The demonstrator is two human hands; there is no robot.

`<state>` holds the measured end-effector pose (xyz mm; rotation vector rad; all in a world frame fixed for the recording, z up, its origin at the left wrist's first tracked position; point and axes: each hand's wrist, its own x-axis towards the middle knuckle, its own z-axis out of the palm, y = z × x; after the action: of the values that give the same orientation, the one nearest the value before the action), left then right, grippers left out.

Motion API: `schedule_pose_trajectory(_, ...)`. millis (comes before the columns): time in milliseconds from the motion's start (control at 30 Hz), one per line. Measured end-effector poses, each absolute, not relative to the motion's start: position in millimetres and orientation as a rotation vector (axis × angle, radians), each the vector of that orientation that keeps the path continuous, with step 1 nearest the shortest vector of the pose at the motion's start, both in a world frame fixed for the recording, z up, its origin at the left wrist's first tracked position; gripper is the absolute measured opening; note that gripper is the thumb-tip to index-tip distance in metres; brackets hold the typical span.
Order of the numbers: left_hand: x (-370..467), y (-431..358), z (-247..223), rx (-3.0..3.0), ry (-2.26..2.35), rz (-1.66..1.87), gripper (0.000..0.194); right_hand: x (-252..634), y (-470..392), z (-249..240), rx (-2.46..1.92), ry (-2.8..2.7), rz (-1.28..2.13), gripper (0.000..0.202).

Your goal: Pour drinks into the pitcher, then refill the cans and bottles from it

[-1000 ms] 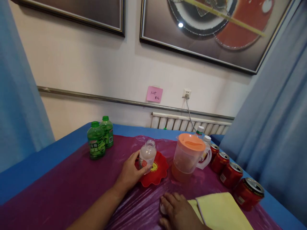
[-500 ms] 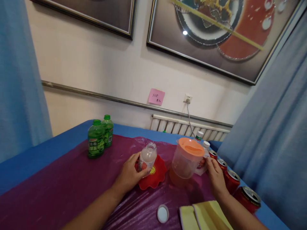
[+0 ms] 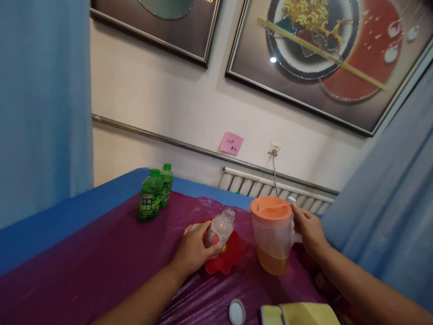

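Observation:
My left hand (image 3: pixel 194 248) is closed around a small clear bottle (image 3: pixel 220 231) with no cap, tilted a little to the right above a red scalloped dish (image 3: pixel 232 257). My right hand (image 3: pixel 308 228) grips the handle of a translucent pitcher (image 3: pixel 274 237). The pitcher has an orange lid and amber liquid at its bottom, and stands nearly upright to the right of the dish. A round white cap (image 3: pixel 237 312) lies on the purple sheet near the front.
Two green bottles (image 3: pixel 149 196) stand at the back left of the purple sheet (image 3: pixel 111 253). A folded yellow cloth (image 3: pixel 304 314) lies at the front right. Red cans are partly hidden under my right forearm. A radiator (image 3: pixel 250 184) runs along the wall behind.
My right hand has shifted higher on the pitcher's handle side, and the pitcher looks more upright. The bottle in my left hand leans more to the right. The whole view has shifted.

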<state>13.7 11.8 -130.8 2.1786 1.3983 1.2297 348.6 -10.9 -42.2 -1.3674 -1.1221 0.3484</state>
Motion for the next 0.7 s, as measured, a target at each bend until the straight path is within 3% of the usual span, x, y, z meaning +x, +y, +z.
schedule_pose_trajectory(333, 15, 6, -129, 2.197, 1.334, 1.183, 0.056, 338, 7, 29, -1.425, -1.435, 0.18, 0.059)
schedule_pose_trajectory(700, 15, 4, -127, 2.162, 1.386, 1.082, 0.06, 315, 17, 48, -1.419, -1.691, 0.035, 0.058)
